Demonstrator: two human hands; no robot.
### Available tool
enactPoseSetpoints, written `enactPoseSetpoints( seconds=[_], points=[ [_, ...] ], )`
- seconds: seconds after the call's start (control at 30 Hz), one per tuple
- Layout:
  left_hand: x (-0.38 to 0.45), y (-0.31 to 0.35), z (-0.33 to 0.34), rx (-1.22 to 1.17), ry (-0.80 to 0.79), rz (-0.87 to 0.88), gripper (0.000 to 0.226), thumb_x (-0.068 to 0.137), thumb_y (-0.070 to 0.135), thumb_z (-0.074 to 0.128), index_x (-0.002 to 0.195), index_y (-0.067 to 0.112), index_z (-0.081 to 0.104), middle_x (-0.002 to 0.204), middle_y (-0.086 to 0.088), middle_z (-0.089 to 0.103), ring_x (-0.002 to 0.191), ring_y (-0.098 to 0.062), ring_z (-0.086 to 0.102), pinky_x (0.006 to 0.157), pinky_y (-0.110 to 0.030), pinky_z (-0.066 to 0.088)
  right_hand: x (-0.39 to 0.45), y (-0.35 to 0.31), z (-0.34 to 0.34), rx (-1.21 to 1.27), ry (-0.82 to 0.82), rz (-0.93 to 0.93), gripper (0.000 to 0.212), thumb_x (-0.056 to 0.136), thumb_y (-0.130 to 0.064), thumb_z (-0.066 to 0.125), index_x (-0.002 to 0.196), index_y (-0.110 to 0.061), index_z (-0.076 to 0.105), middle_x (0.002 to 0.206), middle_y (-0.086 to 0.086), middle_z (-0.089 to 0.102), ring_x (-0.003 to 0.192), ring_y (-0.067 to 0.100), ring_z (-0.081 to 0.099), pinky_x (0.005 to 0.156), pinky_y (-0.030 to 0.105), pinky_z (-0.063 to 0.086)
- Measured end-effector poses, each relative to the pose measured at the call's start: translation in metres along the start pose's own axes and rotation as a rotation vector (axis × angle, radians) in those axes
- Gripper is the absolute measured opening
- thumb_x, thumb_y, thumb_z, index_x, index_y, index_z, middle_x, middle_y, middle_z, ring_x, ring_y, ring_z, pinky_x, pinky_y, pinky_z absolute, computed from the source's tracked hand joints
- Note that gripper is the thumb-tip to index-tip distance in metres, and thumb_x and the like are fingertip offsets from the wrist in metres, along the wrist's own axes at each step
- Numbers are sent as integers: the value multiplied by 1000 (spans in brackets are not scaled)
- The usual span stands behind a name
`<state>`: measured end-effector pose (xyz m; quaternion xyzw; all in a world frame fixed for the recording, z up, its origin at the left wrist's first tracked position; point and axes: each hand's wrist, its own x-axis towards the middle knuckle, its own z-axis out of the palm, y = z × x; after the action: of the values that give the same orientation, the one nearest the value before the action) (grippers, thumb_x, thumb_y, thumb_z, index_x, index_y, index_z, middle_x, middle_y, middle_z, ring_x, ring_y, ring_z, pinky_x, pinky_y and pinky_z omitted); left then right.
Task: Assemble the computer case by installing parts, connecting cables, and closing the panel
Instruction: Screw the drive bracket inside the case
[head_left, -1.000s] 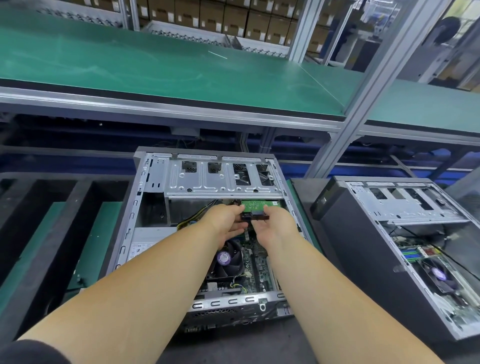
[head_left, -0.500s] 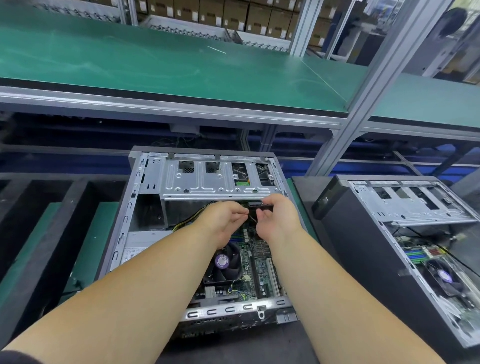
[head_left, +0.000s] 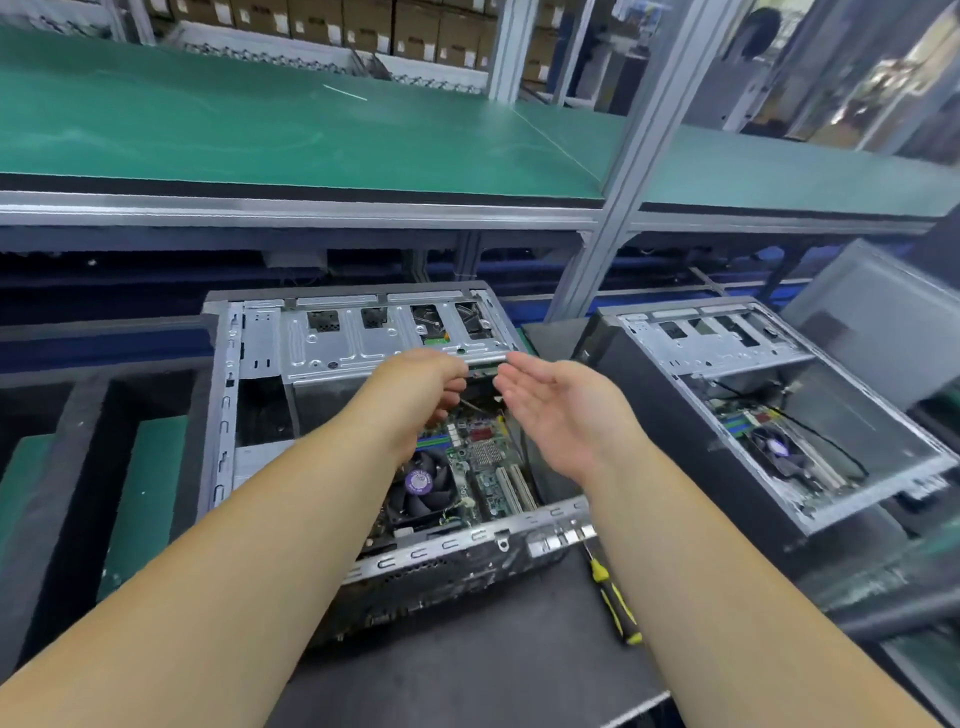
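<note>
An open grey steel computer case (head_left: 228, 395) lies on its side on a dark work mat (head_left: 467, 670), its side panel off and its inside facing up. Over its far half hovers the person's left hand (head_left: 415, 389), fingers curled loosely inward above the green motherboard (head_left: 478, 467); whether they pinch anything cannot be told. The right hand (head_left: 561, 410) floats just beside it, palm up, fingers relaxed and spread, holding nothing. The two hands are near each other but apart. Just beyond the fingertips sits the silver perforated drive cage (head_left: 363, 343) at the case's far end. A black cooler fan with a purple hub label (head_left: 418, 483) shows below the left wrist. A yellow-and-black screwdriver (head_left: 613, 597) lies on the mat right of the case, near the right forearm. A second open case (head_left: 779, 410) stands further right.
</note>
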<state>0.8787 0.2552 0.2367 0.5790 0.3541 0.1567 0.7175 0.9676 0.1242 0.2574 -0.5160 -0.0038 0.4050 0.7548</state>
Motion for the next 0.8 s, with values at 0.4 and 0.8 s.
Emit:
enactPoseSetpoints(
  seconds=[0.4, 0.8],
  points=[
    [-77, -23, 12, 270, -85, 255, 14, 89, 24, 58, 86, 33, 68, 89, 8, 71, 77, -4, 66, 61, -24, 51, -44, 26, -134, -520, 530, -310, 25, 88, 2, 53, 88, -15, 72, 81, 5, 67, 68, 13, 57, 61, 22, 42],
    [-139, -80, 27, 225, 119, 292, 20, 87, 9, 60, 82, 26, 69, 80, 10, 70, 64, -4, 64, 65, -22, 50, -3, 102, -216, -1242, 371, 22, 33, 75, -22, 86, 98, -17, 63, 103, 9, 69, 98, 29, 68, 84, 39, 56]
  ],
)
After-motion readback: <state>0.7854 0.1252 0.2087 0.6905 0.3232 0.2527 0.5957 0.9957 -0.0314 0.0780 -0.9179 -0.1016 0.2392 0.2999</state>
